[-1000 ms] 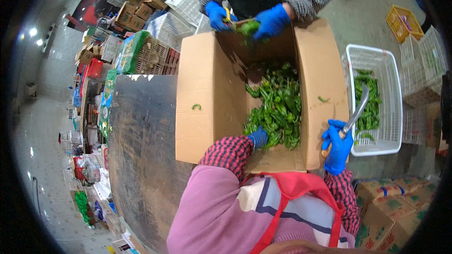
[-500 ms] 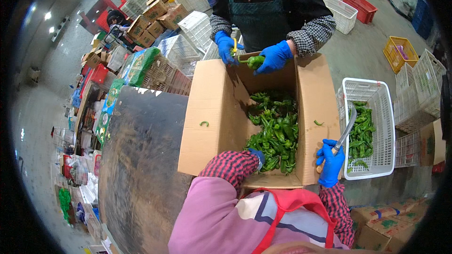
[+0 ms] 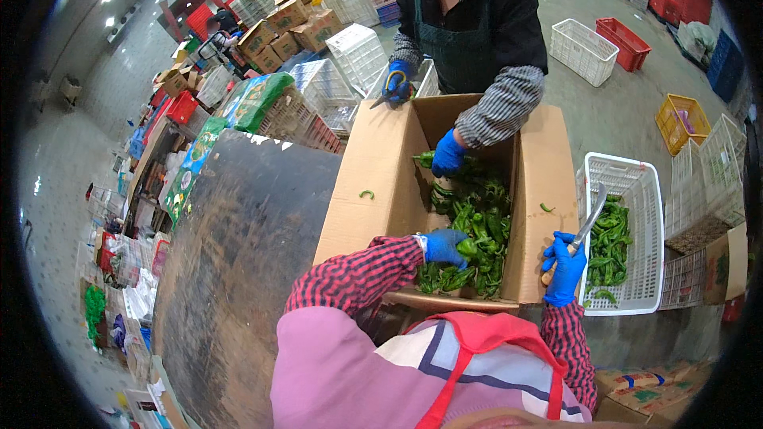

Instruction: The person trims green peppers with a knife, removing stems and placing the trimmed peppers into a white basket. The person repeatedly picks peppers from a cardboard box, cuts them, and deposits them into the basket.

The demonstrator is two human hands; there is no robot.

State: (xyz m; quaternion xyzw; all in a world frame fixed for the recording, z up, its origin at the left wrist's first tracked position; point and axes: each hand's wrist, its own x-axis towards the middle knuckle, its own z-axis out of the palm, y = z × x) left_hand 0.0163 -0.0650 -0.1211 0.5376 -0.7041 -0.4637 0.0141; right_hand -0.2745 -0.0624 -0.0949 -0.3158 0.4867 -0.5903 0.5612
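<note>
Left hand [image 3: 443,247] fingers curled around green peppers [image 3: 475,226] in cardboard box [image 3: 381,183]; right hand [image 3: 565,271] fingers clamped on knife [image 3: 586,225]. Dark tabletop [image 3: 238,262], warehouse.

Blue gloves on left hand [image 3: 442,246] and right hand [image 3: 565,268]; red-and-black checked sleeves [image 3: 358,274]. Green peppers [image 3: 473,230] in brown cardboard box [image 3: 373,183]. White basket [image 3: 636,191]. Silver knife [image 3: 586,226]. Co-worker's apron [image 3: 465,56] dark green, gloves [image 3: 447,152] blue.
</note>
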